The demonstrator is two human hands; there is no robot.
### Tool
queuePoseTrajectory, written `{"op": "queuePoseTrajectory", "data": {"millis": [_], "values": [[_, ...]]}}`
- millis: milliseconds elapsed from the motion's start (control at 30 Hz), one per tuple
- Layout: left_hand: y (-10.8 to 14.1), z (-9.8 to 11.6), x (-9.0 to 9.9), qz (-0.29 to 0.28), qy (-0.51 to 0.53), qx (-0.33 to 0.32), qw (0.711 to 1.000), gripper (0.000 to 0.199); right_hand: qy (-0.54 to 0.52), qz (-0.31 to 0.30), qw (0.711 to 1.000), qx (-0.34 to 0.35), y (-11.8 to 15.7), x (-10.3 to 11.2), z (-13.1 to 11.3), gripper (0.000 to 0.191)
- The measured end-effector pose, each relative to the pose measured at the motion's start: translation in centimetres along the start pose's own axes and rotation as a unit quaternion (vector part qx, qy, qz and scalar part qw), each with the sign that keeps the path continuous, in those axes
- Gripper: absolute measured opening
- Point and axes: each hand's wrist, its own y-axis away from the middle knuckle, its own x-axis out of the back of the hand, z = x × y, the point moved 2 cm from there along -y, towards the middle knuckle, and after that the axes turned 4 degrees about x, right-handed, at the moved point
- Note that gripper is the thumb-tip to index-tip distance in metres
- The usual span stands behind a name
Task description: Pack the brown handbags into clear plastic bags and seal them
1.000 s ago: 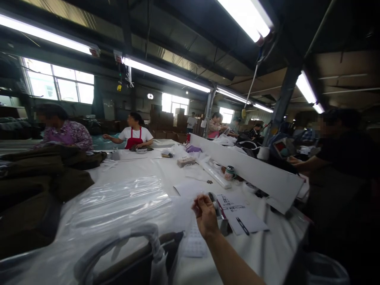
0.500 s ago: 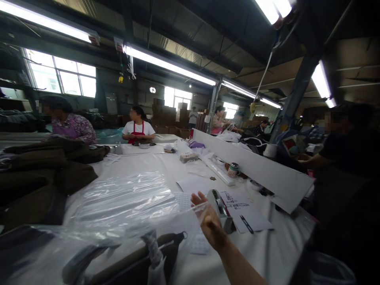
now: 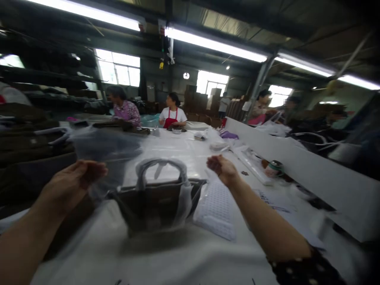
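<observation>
Both bare arms have swung up and apart since that last shot. The left hand (image 3: 73, 182) is curled, seemingly pinching a clear plastic sheet (image 3: 108, 148), while the half-curled fingers of the right hand (image 3: 222, 169) might hold something, but I can't tell. A dark brown handbag (image 3: 157, 206) stands upright mid-table, its handles already wrapped, body looks only partly covered. A white dimpled foam sheet (image 3: 215, 209) lies just right of the handbag.

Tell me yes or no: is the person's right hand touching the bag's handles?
No, the right hand is raised to the right of the bag, with a gap between it and the handles.
</observation>
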Motion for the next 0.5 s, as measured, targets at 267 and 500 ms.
{"op": "queuePoseTrajectory", "data": {"millis": [267, 500], "values": [[9.1, -9.3, 7.8, -0.312, -0.105, 0.162, 0.930, 0.042, 0.237, -0.168, 0.955, -0.067, 5.9, 12.9, 8.2, 0.027], [19.5, -18.8, 10.1, -0.428, -0.212, 0.199, 0.856, 0.035, 0.423, -0.424, 0.785, -0.157, 13.5, 16.4, 15.3, 0.034]]}}
